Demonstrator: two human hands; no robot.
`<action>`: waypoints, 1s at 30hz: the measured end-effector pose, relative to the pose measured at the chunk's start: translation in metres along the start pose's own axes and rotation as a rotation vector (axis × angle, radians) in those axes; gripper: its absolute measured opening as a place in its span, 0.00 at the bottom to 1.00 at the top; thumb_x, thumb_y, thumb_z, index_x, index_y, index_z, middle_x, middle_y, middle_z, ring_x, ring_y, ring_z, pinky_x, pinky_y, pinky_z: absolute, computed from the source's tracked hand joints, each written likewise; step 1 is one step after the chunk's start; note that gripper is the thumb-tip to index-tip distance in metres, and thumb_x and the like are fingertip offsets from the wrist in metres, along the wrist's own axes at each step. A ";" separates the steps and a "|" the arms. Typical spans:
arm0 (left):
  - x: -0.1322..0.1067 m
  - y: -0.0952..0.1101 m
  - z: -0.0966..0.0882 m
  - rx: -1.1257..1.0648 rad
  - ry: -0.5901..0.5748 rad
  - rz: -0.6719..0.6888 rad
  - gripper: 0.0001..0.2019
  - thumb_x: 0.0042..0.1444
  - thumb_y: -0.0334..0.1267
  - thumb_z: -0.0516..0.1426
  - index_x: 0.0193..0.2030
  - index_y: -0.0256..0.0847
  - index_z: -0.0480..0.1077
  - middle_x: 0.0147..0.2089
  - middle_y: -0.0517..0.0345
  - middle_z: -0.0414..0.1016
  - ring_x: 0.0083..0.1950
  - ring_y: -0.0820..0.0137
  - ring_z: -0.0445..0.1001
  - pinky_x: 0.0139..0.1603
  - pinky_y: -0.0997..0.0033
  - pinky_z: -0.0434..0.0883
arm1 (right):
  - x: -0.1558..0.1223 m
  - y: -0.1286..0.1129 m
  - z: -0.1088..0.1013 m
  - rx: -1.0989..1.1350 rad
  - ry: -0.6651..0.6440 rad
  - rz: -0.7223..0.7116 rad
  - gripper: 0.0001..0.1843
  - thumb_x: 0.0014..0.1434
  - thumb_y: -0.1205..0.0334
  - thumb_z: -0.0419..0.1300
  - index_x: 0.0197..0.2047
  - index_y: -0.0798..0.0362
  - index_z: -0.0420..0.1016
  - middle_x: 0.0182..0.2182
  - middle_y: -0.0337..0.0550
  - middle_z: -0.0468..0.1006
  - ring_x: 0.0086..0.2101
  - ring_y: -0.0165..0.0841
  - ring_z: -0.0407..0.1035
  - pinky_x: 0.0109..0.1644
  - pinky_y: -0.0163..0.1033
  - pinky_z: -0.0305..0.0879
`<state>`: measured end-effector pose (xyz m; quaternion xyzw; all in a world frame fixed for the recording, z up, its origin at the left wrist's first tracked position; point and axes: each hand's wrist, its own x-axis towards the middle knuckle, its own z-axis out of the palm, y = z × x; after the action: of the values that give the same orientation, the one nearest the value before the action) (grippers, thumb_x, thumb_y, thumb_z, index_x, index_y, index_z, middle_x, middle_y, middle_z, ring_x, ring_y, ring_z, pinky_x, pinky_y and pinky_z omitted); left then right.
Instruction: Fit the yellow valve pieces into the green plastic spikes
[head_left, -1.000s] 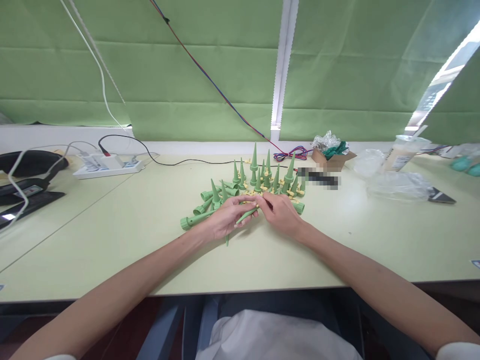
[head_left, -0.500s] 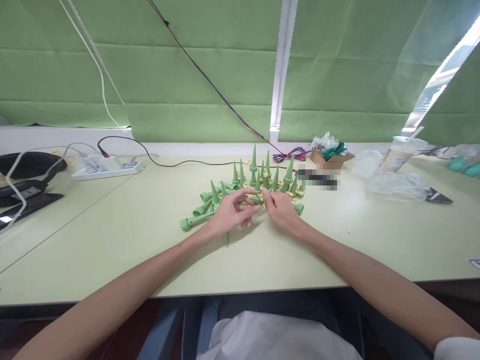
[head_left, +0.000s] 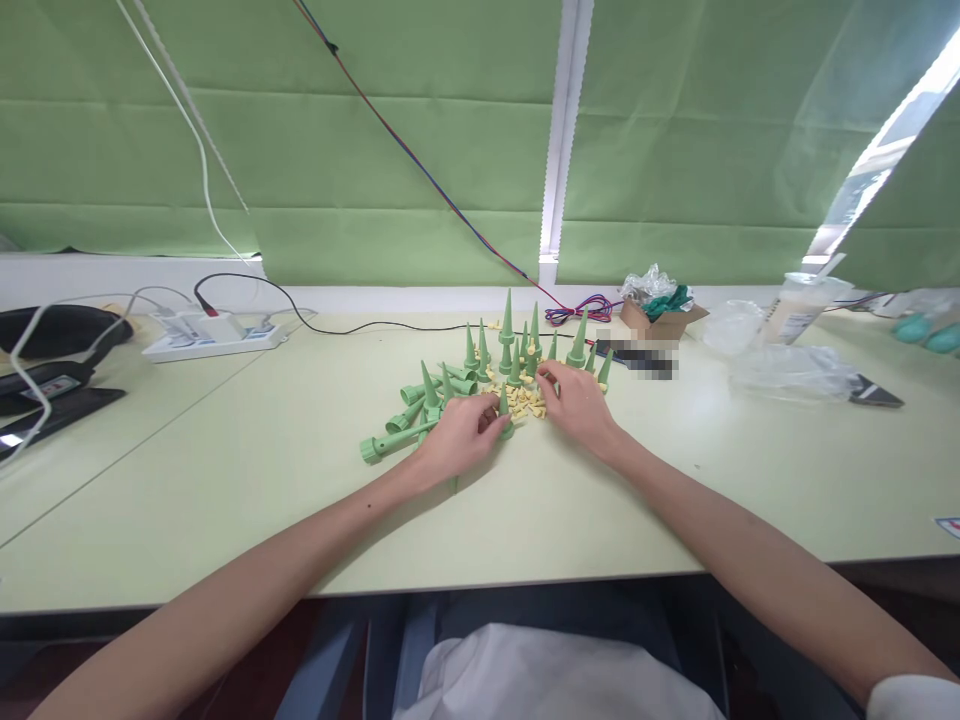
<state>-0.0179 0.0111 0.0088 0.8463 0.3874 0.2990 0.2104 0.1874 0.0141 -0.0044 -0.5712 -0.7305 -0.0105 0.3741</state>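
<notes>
My left hand (head_left: 466, 432) is closed at the front of the pile, its thumb and fingers around the base of an upright green plastic spike (head_left: 504, 404). My right hand (head_left: 576, 402) hovers over the pile's right side with thumb and fingertips pinched together; whatever they hold is too small to make out. Small yellow plastic pieces (head_left: 531, 404) lie scattered between the hands. Behind them several green cone spikes (head_left: 507, 318) stand point up. Green tubes with ridged caps (head_left: 390, 443) lie beside my left hand, partly covered by it.
A white power strip (head_left: 217, 340) with cables sits at the left, near dark devices (head_left: 56, 385). Along the back right are a coil of red and blue wire (head_left: 589, 308), a small cardboard box (head_left: 664, 325), a plastic cup (head_left: 796, 308) and clear plastic bags (head_left: 795, 372).
My left hand has closed around the upright spike at the front. My right hand has moved slightly right and away from the left, baring the yellow pieces between them.
</notes>
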 end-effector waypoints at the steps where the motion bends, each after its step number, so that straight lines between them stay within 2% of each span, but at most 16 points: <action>1: 0.000 -0.001 0.000 0.001 -0.007 -0.001 0.15 0.60 0.39 0.55 0.24 0.41 0.58 0.19 0.64 0.61 0.22 0.73 0.55 0.29 0.71 0.54 | 0.000 0.001 0.001 -0.006 -0.020 -0.011 0.10 0.66 0.65 0.52 0.41 0.53 0.74 0.34 0.44 0.80 0.32 0.36 0.71 0.36 0.36 0.56; 8: -0.001 -0.002 0.001 -0.040 0.003 -0.011 0.12 0.59 0.41 0.57 0.26 0.42 0.62 0.21 0.62 0.65 0.23 0.71 0.58 0.29 0.71 0.55 | -0.001 0.006 0.011 0.015 -0.178 -0.098 0.16 0.64 0.69 0.54 0.53 0.54 0.75 0.46 0.50 0.79 0.44 0.38 0.72 0.46 0.39 0.62; 11: -0.002 0.003 0.000 -0.105 0.036 -0.055 0.09 0.58 0.45 0.59 0.38 0.41 0.68 0.26 0.61 0.69 0.23 0.71 0.63 0.29 0.71 0.57 | 0.000 0.008 0.014 0.007 -0.200 -0.124 0.16 0.65 0.70 0.52 0.52 0.53 0.76 0.47 0.50 0.78 0.45 0.39 0.72 0.45 0.39 0.63; 13: -0.003 0.007 0.000 -0.140 0.099 -0.076 0.16 0.58 0.47 0.59 0.48 0.42 0.67 0.28 0.63 0.69 0.24 0.73 0.64 0.29 0.72 0.58 | 0.001 0.010 0.016 -0.004 -0.210 -0.131 0.14 0.66 0.69 0.52 0.49 0.53 0.77 0.45 0.50 0.78 0.44 0.39 0.72 0.44 0.39 0.62; 15: -0.005 0.011 -0.001 -0.161 0.155 -0.071 0.18 0.58 0.48 0.59 0.51 0.43 0.64 0.29 0.65 0.65 0.23 0.75 0.61 0.28 0.74 0.58 | 0.002 0.010 0.018 -0.015 -0.217 -0.130 0.13 0.66 0.69 0.52 0.46 0.54 0.78 0.43 0.50 0.78 0.43 0.38 0.72 0.43 0.38 0.61; 19: -0.009 0.014 0.001 -0.131 0.196 0.000 0.11 0.61 0.45 0.56 0.45 0.43 0.64 0.25 0.67 0.58 0.22 0.76 0.56 0.28 0.74 0.57 | 0.005 0.009 0.022 -0.034 -0.216 -0.123 0.12 0.66 0.69 0.52 0.42 0.54 0.78 0.40 0.49 0.78 0.40 0.37 0.71 0.40 0.37 0.59; 22: -0.011 0.012 0.005 -0.080 0.135 0.095 0.06 0.62 0.42 0.54 0.39 0.42 0.67 0.23 0.66 0.57 0.23 0.75 0.56 0.29 0.73 0.56 | 0.005 0.008 0.022 -0.049 -0.212 -0.114 0.09 0.65 0.69 0.54 0.39 0.54 0.76 0.38 0.47 0.77 0.36 0.35 0.69 0.37 0.36 0.56; 26: -0.011 0.008 0.008 -0.006 0.023 0.186 0.09 0.63 0.40 0.53 0.33 0.40 0.70 0.24 0.62 0.62 0.24 0.74 0.57 0.30 0.71 0.55 | 0.004 0.006 0.022 -0.054 -0.195 -0.088 0.07 0.63 0.70 0.55 0.35 0.54 0.73 0.35 0.45 0.76 0.34 0.34 0.68 0.35 0.36 0.54; 30: -0.010 0.007 0.008 0.054 0.014 0.218 0.11 0.64 0.39 0.52 0.34 0.40 0.71 0.25 0.60 0.65 0.25 0.73 0.59 0.31 0.71 0.57 | 0.004 0.004 0.019 -0.027 -0.171 -0.060 0.08 0.62 0.71 0.54 0.32 0.53 0.71 0.34 0.44 0.76 0.34 0.35 0.68 0.35 0.36 0.54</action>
<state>-0.0148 -0.0019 0.0035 0.8865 0.3025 0.3157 0.1512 0.1804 0.0272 -0.0177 -0.5531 -0.7762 0.0173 0.3021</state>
